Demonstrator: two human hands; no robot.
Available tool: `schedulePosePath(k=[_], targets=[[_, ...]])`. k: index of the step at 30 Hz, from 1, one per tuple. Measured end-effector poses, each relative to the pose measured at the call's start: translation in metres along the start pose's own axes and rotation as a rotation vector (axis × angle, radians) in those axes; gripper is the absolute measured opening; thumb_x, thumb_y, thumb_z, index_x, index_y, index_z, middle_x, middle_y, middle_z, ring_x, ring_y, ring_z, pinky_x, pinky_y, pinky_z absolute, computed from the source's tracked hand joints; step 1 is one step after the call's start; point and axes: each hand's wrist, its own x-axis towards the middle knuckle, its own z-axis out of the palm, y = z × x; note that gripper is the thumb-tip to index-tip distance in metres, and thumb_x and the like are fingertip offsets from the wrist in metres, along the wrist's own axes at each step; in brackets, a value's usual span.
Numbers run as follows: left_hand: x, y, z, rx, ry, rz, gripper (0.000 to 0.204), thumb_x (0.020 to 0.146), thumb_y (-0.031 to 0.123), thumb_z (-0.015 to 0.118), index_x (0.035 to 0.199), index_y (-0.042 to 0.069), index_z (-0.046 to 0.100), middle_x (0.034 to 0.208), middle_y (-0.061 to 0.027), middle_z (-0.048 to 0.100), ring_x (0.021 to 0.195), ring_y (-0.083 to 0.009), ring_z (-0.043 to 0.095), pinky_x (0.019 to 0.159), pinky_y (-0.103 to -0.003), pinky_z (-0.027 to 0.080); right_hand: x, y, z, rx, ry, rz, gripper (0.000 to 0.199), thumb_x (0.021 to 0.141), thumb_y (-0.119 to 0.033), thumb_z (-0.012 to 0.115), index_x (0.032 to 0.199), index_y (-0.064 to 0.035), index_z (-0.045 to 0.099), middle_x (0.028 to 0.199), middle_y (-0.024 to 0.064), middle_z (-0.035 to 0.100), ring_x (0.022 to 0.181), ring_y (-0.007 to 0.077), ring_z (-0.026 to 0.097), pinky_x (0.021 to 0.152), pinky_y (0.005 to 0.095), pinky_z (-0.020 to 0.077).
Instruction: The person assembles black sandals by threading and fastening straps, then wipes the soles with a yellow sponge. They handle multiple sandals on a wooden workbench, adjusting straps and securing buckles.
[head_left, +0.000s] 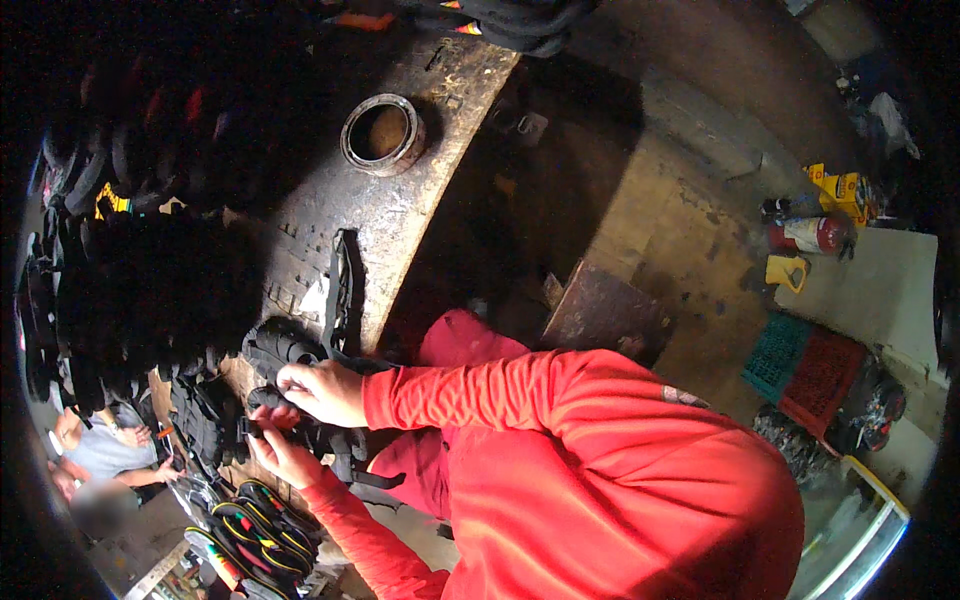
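Observation:
My right hand [325, 392], in a red sleeve, is closed, its fingers pinching a dark piece in front of my lap. Close below it in the picture, my left hand [283, 452] has thumb and fingers closed on the same black strapped item [262, 398], which looks like part of a sandal. Its exact shape is partly hidden by my fingers. Beside my hands lies a rounded black strapped piece [280, 342] at the bench edge. A long black strap [343, 285] runs from it across the bench. A loose black strap end [378, 480] hangs over my maroon-clad leg.
An open round tin [383, 135] stands on the worn wooden bench [300, 215]. Dark piles of strapped goods [150, 290] fill the left. Coloured-edge soles [250, 530] are stacked below. Another person in grey [105, 455] works at lower left. A fire extinguisher [820, 235] and crates [820, 375] stand right.

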Motion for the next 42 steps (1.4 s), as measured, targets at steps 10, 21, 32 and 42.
schedulePosePath(k=[10, 21, 32, 42], targets=[[-0.007, 0.008, 0.002, -0.011, -0.021, -0.123, 0.033, 0.107, 0.03, 0.047, 0.131, 0.007, 0.052, 0.094, -0.0084, 0.071, 0.058, -0.011, 0.059, 0.056, -0.023, 0.047, -0.024, 0.037, -0.006, -0.365, -0.177, -0.117, 0.026, 0.083, -0.017, 0.066, 0.105, -0.0034, 0.071, 0.095, 0.0221, 0.071, 0.092, 0.0389, 0.068, 0.081, 0.0469, 0.0543], [-0.019, 0.011, -0.028, 0.007, -0.158, 0.057, 0.026, 0.107, 0.019, 0.049, 0.129, 0.006, 0.048, 0.096, -0.0096, 0.072, 0.068, -0.0096, 0.062, 0.063, -0.023, 0.048, -0.023, -0.002, -0.038, -0.179, -0.031, 0.192, 0.021, 0.096, -0.017, 0.065, 0.113, -0.0053, 0.071, 0.068, -0.003, 0.061, 0.045, 0.0042, 0.049, 0.041, 0.023, 0.0395], [0.001, 0.028, -0.037, -0.468, 0.184, 0.123, 0.017, 0.104, 0.013, 0.054, 0.114, 0.0, 0.051, 0.094, -0.0172, 0.074, 0.081, -0.0207, 0.073, 0.077, -0.033, 0.059, -0.021, 0.022, 0.024, -0.385, -0.357, 0.201, 0.034, 0.082, -0.018, 0.083, 0.107, -0.0037, 0.065, 0.076, -0.0001, 0.064, 0.052, 0.006, 0.053, 0.045, 0.0248, 0.0427], [0.007, 0.062, -0.041, -0.412, -0.203, 0.357, 0.023, 0.097, 0.013, 0.062, 0.118, 0.004, 0.059, 0.088, -0.0093, 0.071, 0.075, -0.013, 0.066, 0.065, -0.028, 0.053, -0.046, 0.011, 0.005, -0.759, -0.564, -0.483, 0.05, 0.072, -0.027, 0.087, 0.112, -0.0076, 0.065, 0.105, 0.017, 0.061, 0.085, 0.0352, 0.066, 0.078, 0.041, 0.0545]])
